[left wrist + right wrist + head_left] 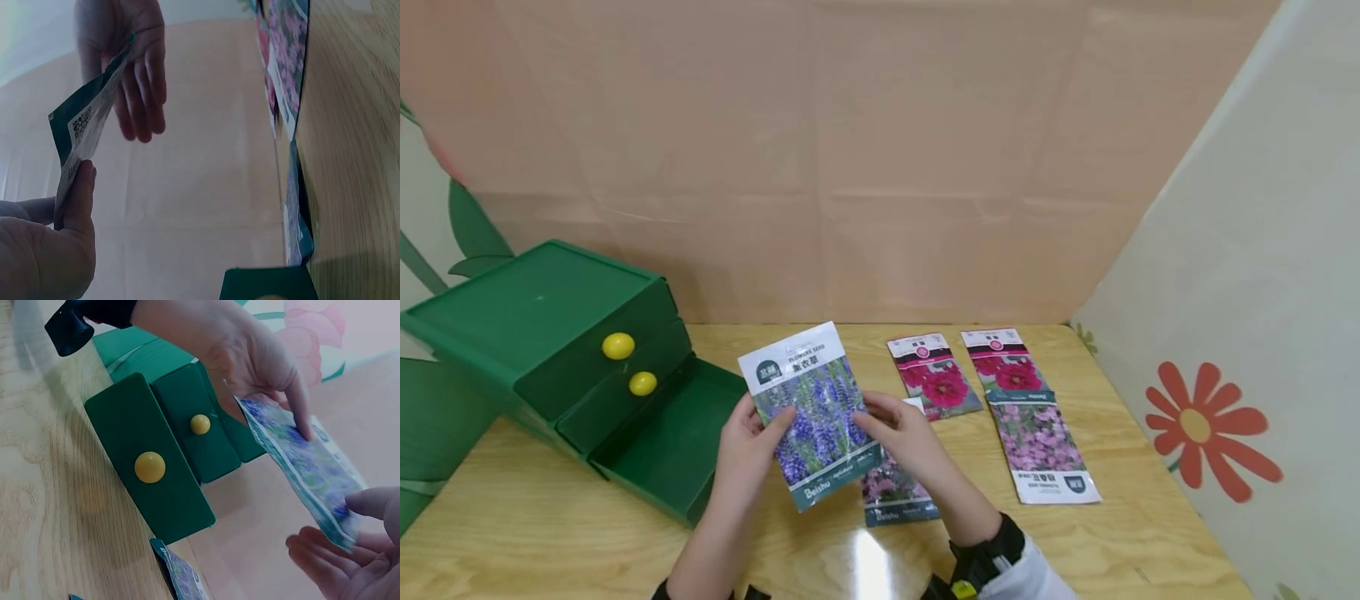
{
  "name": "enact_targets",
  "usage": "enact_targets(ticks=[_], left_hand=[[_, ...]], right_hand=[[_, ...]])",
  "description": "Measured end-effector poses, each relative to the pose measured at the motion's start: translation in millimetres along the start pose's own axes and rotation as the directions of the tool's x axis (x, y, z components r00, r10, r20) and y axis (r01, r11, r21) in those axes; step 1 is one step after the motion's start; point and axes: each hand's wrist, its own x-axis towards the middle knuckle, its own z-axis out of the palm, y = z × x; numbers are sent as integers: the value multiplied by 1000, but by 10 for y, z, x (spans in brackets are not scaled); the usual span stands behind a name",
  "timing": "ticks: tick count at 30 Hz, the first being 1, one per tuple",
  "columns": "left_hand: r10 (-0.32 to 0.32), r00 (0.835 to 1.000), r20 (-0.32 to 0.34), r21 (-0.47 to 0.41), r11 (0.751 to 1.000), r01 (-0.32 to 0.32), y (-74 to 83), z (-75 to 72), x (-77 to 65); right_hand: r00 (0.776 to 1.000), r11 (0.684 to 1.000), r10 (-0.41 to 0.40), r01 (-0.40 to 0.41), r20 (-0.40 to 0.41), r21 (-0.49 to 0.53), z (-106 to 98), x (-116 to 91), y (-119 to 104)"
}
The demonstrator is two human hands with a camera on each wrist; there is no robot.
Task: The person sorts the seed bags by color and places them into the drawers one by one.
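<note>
A seed packet with purple-blue lavender-like flowers is held up, tilted, above the table. My left hand pinches its left edge, thumb on the printed front. At the right edge my right hand holds it between thumb and fingers. In the left wrist view the back of the seed packet shows a QR code. The right wrist view has my left hand at the top and my right hand at lower right, its fingers fairly straight behind the packet.
A green drawer box with yellow knobs stands at left, its bottom drawer pulled out. Red-flower packets lie at the back right. Pink-flower packets lie nearer, one partly hidden by my right hand.
</note>
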Motion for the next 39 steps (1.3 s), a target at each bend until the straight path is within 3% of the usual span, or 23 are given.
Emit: enact_targets(ticks=[3,7,12,18,21,24,26,30,33,35,38,39], left_hand=[[-49,998,-36,6,999,49,31,-138,54],[-141,989,-37,-31,990,140,59,-402,128],[-224,974,39,-129,965,227,42,-756,188],[-225,965,134,-323,911,257,-65,-1026,218],[-211,961,177,-455,849,270,-139,-1112,219],[-213,954,213,-584,755,299,-194,-1165,232],[-254,944,212,-644,690,331,-206,-1179,246],[-376,911,167,-712,594,375,-199,-1199,294],[-426,892,149,-756,532,381,-199,-1229,339],[-429,889,157,-778,501,379,-201,-1246,366],[-440,883,161,-802,463,377,-206,-1260,396],[-438,884,162,-802,464,376,-207,-1263,403]], right_hand=[[999,999,-32,31,32,16,-14,54,15],[999,1000,9,-9,39,-1,-20,154,26],[998,994,64,-62,27,-91,17,411,10],[986,958,165,-157,13,-239,136,857,81],[981,947,192,-180,20,-267,212,1059,160],[977,935,211,-190,38,-301,277,1214,277],[974,925,222,-195,47,-326,313,1293,369],[968,907,247,-220,30,-358,390,1415,489],[968,882,251,-242,-33,-404,475,1499,529],[965,856,250,-261,-84,-445,536,1539,534],[958,809,262,-284,-116,-515,595,1556,527],[956,796,271,-289,-114,-532,607,1554,516]])
